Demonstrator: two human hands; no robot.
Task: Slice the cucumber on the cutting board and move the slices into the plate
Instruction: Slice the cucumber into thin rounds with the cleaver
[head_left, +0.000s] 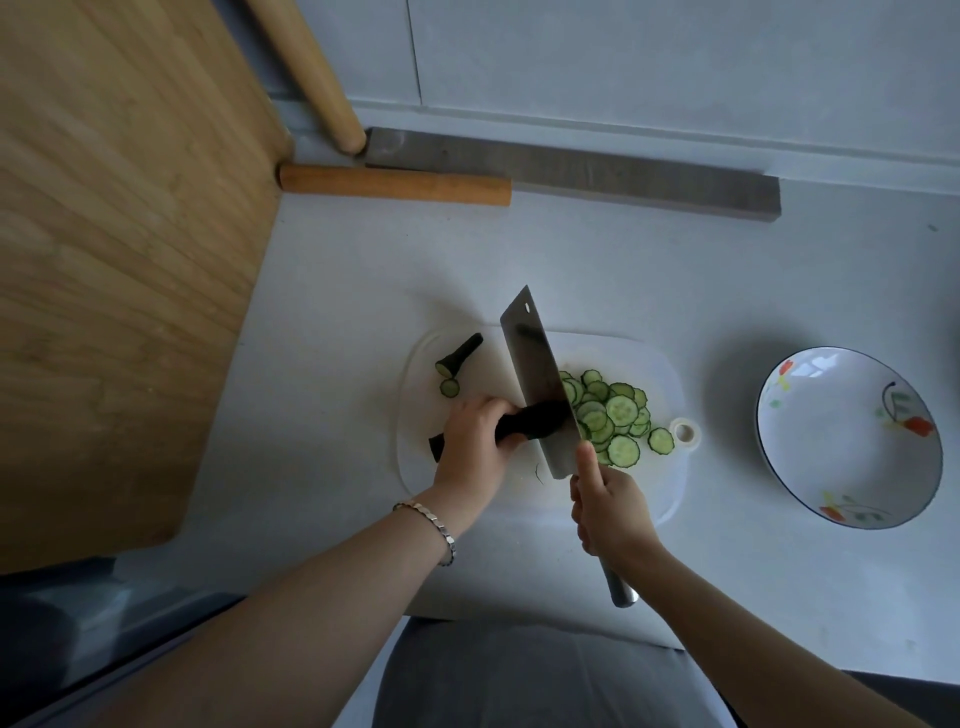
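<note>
Cucumber (530, 418) lies across the cutting board (660, 499), long axis left to right, cut end toward the slices (615, 418) on my right. My left hand (475, 441) is curled around it; my right hand (610, 512) clutches the cleaver (540, 379), blade seemingly touching it. Beside the board, the plate (849, 439) sits on the surface (727, 270).

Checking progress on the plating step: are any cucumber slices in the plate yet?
No. The plate holds no slices; they all lie piled on the cutting board to the right of the cleaver, whose handle the right hand grips.
</note>
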